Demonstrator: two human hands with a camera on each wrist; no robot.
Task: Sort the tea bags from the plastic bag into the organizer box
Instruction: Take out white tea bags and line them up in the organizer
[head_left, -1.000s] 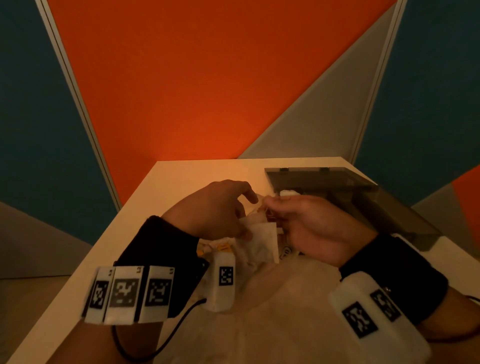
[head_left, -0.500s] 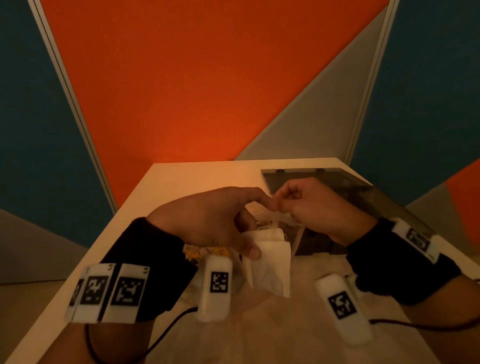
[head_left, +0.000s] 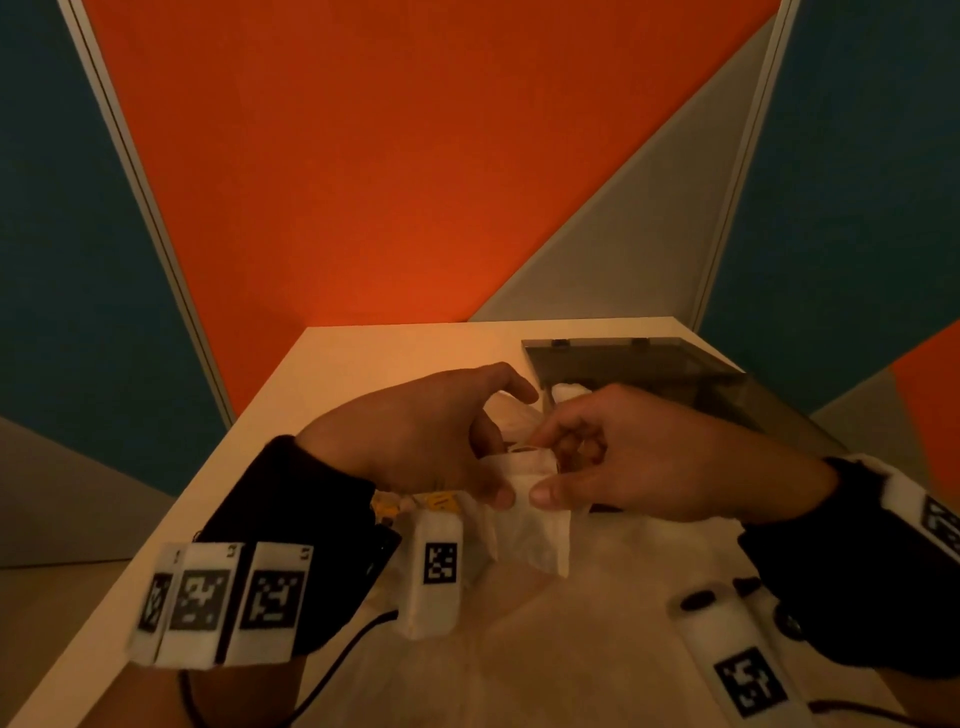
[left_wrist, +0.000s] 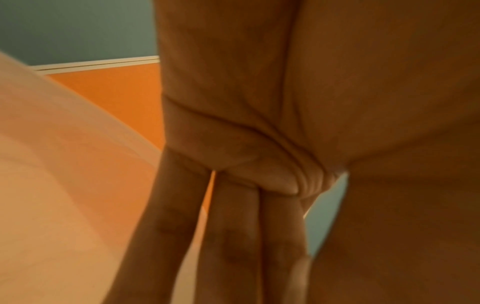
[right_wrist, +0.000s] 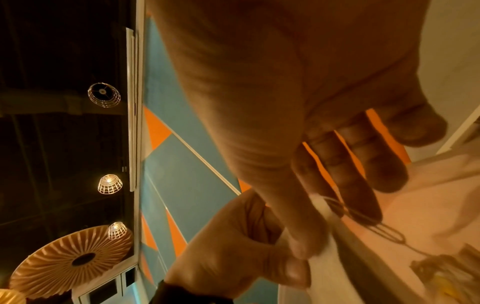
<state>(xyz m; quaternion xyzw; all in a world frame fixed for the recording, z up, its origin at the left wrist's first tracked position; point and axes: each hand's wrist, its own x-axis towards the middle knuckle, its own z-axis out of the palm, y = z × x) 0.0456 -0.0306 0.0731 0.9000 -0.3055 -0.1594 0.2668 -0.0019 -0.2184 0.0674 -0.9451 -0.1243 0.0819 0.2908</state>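
A white paper tea bag (head_left: 530, 525) hangs above the table between both hands. My left hand (head_left: 496, 470) pinches its upper left corner under the thumb, the index finger reaching forward above it. My right hand (head_left: 545, 467) pinches the upper right corner, thumb tip beside the left thumb. In the right wrist view the tea bag (right_wrist: 327, 265) sits under both thumbs. The crumpled clear plastic bag (head_left: 571, 654) lies beneath the hands. The dark translucent organizer box (head_left: 634, 361) stands behind the right hand with a white tea bag (head_left: 569, 391) inside. The left wrist view shows only the palm and fingers (left_wrist: 233, 236).
Tea bags with yellow tags (head_left: 439, 501) lie under my left wrist. The pale table (head_left: 332, 374) ends at an orange and teal wall panel; its left edge runs diagonally past my left forearm. A cable (head_left: 337, 670) trails from the left wrist.
My right hand has come down from beside the left index fingertip and now grips the tea bag next to the left thumb. The left hand has kept hold of the tea bag.
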